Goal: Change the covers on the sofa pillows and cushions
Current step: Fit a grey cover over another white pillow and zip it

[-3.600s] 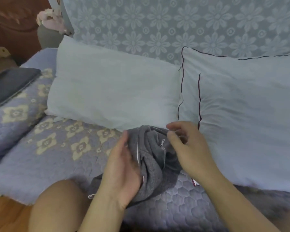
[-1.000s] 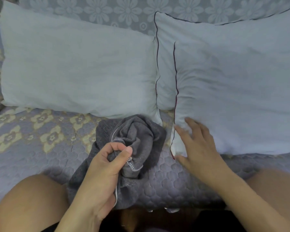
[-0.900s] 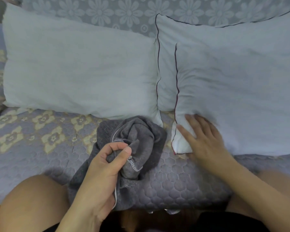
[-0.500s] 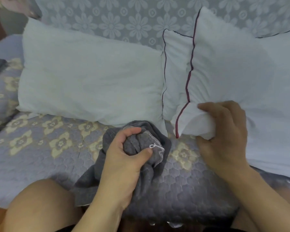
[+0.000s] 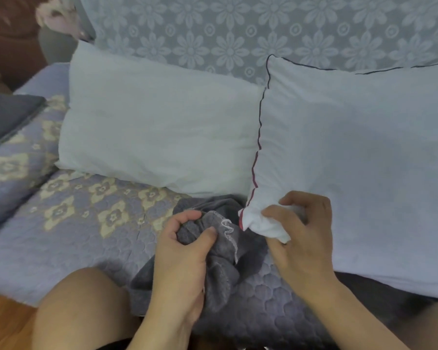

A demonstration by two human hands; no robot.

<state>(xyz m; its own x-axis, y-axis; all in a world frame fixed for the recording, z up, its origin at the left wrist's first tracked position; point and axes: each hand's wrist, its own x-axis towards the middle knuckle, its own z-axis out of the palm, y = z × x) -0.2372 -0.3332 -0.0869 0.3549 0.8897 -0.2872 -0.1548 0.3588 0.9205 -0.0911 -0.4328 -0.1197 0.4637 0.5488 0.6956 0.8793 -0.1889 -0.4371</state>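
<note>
A bunched grey pillow cover point(image 5: 223, 269) lies on the sofa seat in front of me. My left hand point(image 5: 182, 256) grips its gathered edge, where white stitching shows. My right hand point(image 5: 299, 236) grips the bottom-left corner of a white pillow with dark red piping point(image 5: 364, 160), squeezed into a wad right beside the grey cover. That pillow leans against the sofa back on the right. A second bare white pillow point(image 5: 157, 132) leans against the back on the left.
The sofa seat wears a quilted lilac cover with yellow flowers point(image 5: 74, 223); the sofa back point(image 5: 238, 34) has a pale floral cloth. A folded dark grey cloth point(image 5: 8, 114) lies at far left. My bare knees show at the bottom, over a wooden floor.
My right hand went from lying flat on the piped pillow's corner to gripping it and has drawn it down beside the grey cover. My left hand tightened on the cover's edge.
</note>
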